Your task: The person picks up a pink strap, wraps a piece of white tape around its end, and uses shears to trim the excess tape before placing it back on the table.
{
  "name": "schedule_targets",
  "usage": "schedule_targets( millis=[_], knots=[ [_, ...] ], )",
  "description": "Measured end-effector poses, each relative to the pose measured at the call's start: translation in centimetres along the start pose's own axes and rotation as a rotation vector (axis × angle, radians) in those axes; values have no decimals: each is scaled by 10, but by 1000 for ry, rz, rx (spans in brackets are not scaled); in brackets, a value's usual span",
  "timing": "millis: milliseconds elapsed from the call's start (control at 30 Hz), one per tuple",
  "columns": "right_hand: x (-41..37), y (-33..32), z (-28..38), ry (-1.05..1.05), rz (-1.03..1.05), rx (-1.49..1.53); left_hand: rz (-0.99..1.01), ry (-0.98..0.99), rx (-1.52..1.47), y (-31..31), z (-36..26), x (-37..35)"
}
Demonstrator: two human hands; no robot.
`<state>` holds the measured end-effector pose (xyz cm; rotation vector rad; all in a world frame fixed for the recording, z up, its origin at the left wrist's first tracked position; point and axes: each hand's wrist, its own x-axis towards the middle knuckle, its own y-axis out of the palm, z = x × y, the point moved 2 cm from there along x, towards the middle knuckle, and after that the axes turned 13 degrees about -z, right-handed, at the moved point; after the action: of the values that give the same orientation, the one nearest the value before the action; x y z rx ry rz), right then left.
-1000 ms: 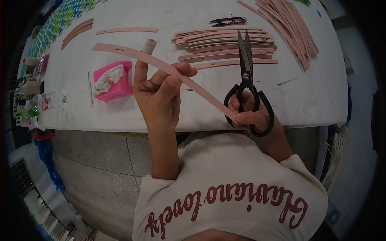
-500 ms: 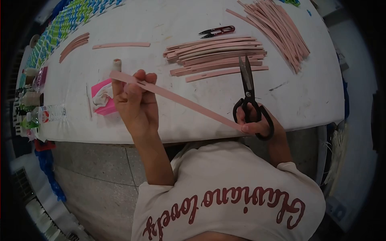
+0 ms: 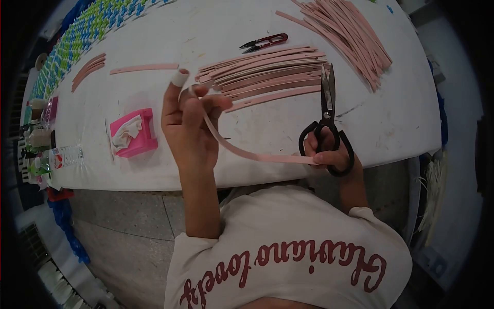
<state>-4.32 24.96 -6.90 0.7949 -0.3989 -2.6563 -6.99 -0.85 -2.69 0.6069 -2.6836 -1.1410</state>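
Note:
A long pink strip (image 3: 247, 154) bends in a curve between my two hands. My left hand (image 3: 193, 118) pinches its upper end between thumb and fingers; a white wrap covers the tip of the raised index finger. My right hand (image 3: 329, 149) grips the strip's other end with the thumb. Black-handled scissors (image 3: 328, 108) are also in that hand, fingers through the handles, blades pointing away from me and nearly closed. Beyond my hands lies a pile of similar pink strips (image 3: 267, 74), some with a small slot near the end.
Small red-handled thread snips (image 3: 264, 42) lie behind the pile. A larger bundle of pink strips (image 3: 350, 41) is at the far right. At left are a pink tissue box (image 3: 144, 139), a single strip (image 3: 144, 68), several short strips (image 3: 88, 71) and a plastic bottle (image 3: 64, 157).
My left hand has moved right, closer to the right hand, and the strip has gone from straight to bowed. The right hand still holds the scissors and the strip's end.

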Motion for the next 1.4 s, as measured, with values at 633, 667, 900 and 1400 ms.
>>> schedule_targets(
  millis=[633, 667, 900, 1400],
  knots=[
    [17, 82, 30, -374, -42, -74, -62, -273, -380, 39, -14, -8],
    [13, 96, 30, -301, -4, -35, -59, -285, -407, 37, -12, -8],
    [8, 123, 16, -117, 38, 141, -97, -151, -264, 30, -20, -14],
    [3, 124, 22, -163, 84, 311, 347, -55, 208, 27, -23, -41]
  ],
)
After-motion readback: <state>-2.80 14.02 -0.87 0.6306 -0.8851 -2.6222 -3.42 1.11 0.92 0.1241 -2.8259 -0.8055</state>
